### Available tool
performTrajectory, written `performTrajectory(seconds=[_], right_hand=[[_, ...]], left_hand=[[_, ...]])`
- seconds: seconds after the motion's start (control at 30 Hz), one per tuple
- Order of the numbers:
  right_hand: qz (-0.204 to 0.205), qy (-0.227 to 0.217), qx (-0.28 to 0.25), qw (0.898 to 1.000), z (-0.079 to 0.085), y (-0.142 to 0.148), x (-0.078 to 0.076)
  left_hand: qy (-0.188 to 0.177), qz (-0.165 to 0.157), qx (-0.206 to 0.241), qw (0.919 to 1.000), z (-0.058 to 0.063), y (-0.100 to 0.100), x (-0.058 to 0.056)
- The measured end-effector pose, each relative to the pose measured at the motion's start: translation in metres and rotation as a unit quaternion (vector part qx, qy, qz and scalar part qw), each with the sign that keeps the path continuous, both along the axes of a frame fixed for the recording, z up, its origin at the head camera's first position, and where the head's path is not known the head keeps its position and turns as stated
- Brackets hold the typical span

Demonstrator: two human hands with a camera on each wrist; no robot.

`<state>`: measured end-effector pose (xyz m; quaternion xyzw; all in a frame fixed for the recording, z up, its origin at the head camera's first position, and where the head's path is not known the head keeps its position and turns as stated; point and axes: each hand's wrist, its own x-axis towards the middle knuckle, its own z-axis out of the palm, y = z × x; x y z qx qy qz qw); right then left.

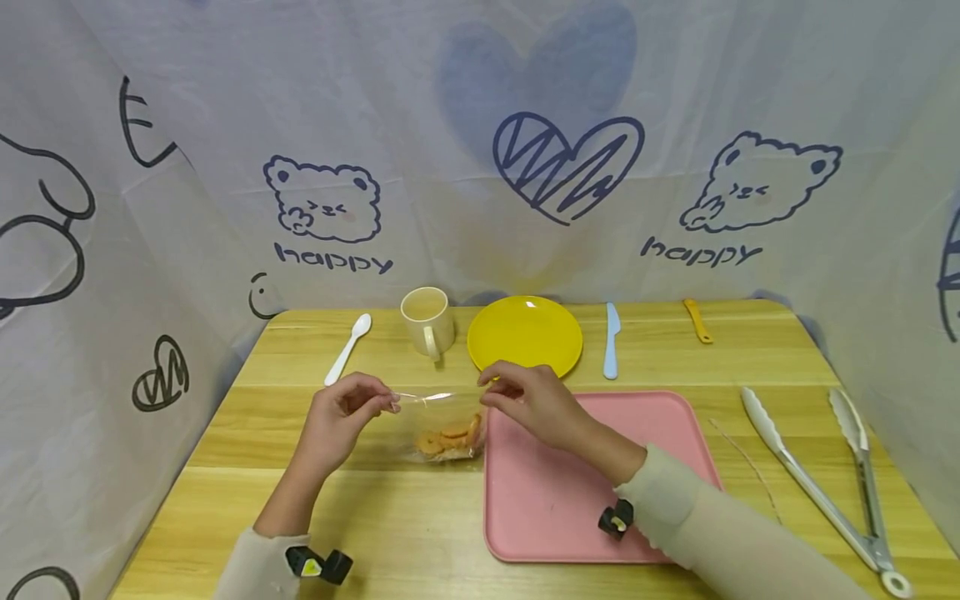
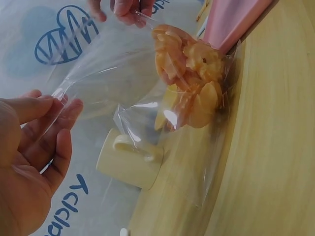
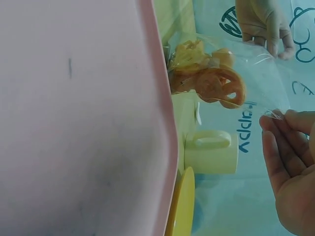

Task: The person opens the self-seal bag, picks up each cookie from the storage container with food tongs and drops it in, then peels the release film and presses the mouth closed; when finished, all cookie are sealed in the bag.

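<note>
A clear plastic bag (image 1: pixel 431 410) is stretched between the two hands, its top edge level. Orange-brown cookie-like snacks (image 1: pixel 450 439) lie at its bottom, some ring-shaped with holes. My left hand (image 1: pixel 341 421) pinches one upper corner between thumb and fingers; the left wrist view shows that hand (image 2: pixel 39 147) and the snacks (image 2: pixel 189 73) closely. The opposite corner is pinched by my right hand (image 1: pixel 536 404), also seen as the hand (image 3: pixel 293 162) in the right wrist view. The bag's base hangs just left of a pink tray (image 1: pixel 570 517), above which the right forearm reaches.
Behind the bag stand a cream mug (image 1: pixel 427 321) and a yellow plate (image 1: pixel 525 333). A white spoon (image 1: pixel 348 350) lies left, a light-blue knife (image 1: pixel 611 342) and an orange handle (image 1: pixel 697 321) right. Metal tongs (image 1: pixel 817 492) and a thin twist tie (image 1: pixel 750 467) lie beyond the tray.
</note>
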<state>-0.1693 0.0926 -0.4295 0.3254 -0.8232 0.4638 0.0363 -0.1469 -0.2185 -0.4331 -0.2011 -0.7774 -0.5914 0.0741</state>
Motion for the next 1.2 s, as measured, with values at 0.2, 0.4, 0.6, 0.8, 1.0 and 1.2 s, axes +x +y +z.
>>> performTrajectory(seconds=[0.2, 0.4, 0.6, 0.8, 1.0, 1.2], right_hand=[[0.002, 0.045, -0.001, 0.999, -0.002, 0.001, 0.0], [0.023, 0.076, 0.002, 0.997, -0.007, 0.004, -0.001], [0.058, 0.096, 0.021, 0.993, -0.007, 0.008, -0.003], [0.062, 0.076, 0.046, 0.994, -0.002, 0.007, -0.001], [0.036, -0.024, 0.04, 0.998, 0.006, -0.013, -0.002], [0.027, -0.045, 0.072, 0.996, 0.005, -0.041, -0.004]], left_hand=[[0.02, -0.024, 0.031, 0.999, -0.003, -0.002, -0.002], [0.03, -0.032, 0.018, 0.9989, -0.002, -0.002, -0.002], [0.006, 0.008, -0.036, 0.9993, 0.001, -0.002, -0.001], [-0.007, 0.037, -0.101, 0.9941, 0.005, 0.005, 0.0], [0.031, 0.025, -0.149, 0.9881, 0.012, 0.011, 0.0], [0.059, 0.005, -0.199, 0.9781, 0.018, 0.013, 0.002]])
